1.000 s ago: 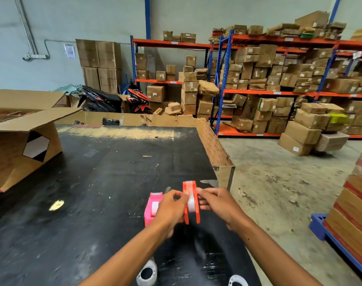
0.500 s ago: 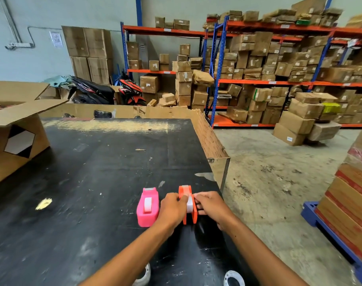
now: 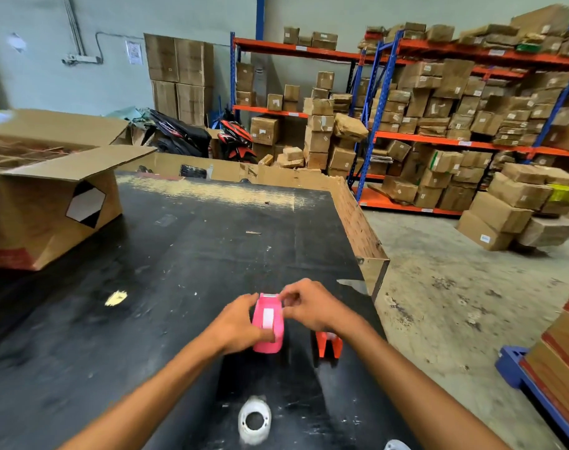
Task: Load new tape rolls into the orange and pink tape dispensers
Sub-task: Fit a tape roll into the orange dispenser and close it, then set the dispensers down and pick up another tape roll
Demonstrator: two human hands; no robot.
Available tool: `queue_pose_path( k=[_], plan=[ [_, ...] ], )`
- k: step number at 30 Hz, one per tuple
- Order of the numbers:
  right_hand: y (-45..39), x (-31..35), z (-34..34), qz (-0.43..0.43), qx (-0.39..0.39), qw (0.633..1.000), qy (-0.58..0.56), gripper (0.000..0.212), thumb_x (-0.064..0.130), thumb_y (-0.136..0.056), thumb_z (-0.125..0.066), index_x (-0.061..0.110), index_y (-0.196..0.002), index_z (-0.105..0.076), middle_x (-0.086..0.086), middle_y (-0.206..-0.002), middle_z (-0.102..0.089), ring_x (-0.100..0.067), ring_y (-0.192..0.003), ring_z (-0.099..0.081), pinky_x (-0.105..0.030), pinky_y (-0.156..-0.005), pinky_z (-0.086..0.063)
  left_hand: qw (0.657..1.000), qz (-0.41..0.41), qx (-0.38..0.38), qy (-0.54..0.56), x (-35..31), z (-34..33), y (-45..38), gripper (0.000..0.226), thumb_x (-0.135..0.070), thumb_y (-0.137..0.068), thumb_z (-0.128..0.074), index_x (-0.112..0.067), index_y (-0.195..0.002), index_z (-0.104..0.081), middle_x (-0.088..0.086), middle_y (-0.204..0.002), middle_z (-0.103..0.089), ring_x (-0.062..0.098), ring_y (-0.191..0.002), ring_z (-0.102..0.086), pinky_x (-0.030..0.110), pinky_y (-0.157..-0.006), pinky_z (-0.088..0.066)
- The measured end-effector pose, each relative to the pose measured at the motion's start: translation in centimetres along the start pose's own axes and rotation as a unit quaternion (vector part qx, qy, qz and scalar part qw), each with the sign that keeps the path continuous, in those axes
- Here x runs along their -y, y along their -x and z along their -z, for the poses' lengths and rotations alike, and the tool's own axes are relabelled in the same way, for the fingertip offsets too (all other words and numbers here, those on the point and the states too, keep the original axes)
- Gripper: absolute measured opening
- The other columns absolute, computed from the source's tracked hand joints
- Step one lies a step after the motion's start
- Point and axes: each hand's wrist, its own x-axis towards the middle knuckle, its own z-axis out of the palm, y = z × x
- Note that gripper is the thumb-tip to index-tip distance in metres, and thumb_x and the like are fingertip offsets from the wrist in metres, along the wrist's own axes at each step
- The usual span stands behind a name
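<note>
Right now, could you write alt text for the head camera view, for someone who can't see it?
Two bare hands, left hand and right hand, grip a pink tape dispenser on a black table. An orange tape dispenser stands just right of it, a white tape roll lies nearer, and warehouse shelves of cardboard boxes fill the background.

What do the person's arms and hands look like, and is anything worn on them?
Both forearms are bare as far as the picture shows: no sleeves, gloves, watch or rings are visible on the left hand or the right hand. Motion blur may hide small details.
</note>
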Motion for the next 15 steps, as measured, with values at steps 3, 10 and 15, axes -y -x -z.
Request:
queue_pose_path(
  k=[3,10,15],
  plan=[
    [-0.7,1.6,-0.7,-0.053,0.077,0.991,0.095,0.035,0.025,-0.074,-0.075,0.014,-0.107,-0.068,-0.009,-0.099,-0.062,-0.026,-0.092,-0.061,-0.03,-0.075,-0.047,0.999,-0.044,0.005,-0.018,1.9,-1.1,-0.4,0.053,-0.047,-0.056,-0.079,-0.023,-0.103,-0.07,-0.001,-0.087,-0.073,0.01,-0.071,-0.06,0.028,-0.079,-0.054],
    [-0.5,3.4,-1.9,-0.094,0.035,0.973,0.208,0.043,0.018,-0.075,-0.071,0.008,-0.115,-0.059,-0.017,-0.123,-0.059,-0.035,-0.11,-0.06,-0.034,-0.081,-0.046,0.996,-0.082,-0.036,-0.017,2.9,-1.5,-0.8,0.064,-0.067,-0.049,-0.071,-0.031,-0.102,-0.067,-0.006,-0.084,-0.074,0.018,-0.083,-0.068,0.04,-0.078,-0.055],
    [1.6,4.1,-3.2,-0.042,-0.048,0.96,0.272,0.029,0.007,-0.077,-0.058,0.006,-0.107,-0.06,-0.024,-0.128,-0.056,-0.037,-0.107,-0.061,-0.038,-0.073,-0.036,0.997,-0.065,-0.024,-0.043,2.4,-1.3,-0.3,0.059,-0.058,-0.051,-0.07,-0.03,-0.103,-0.065,-0.004,-0.091,-0.073,0.022,-0.086,-0.065,0.038,-0.076,-0.054]
  ],
)
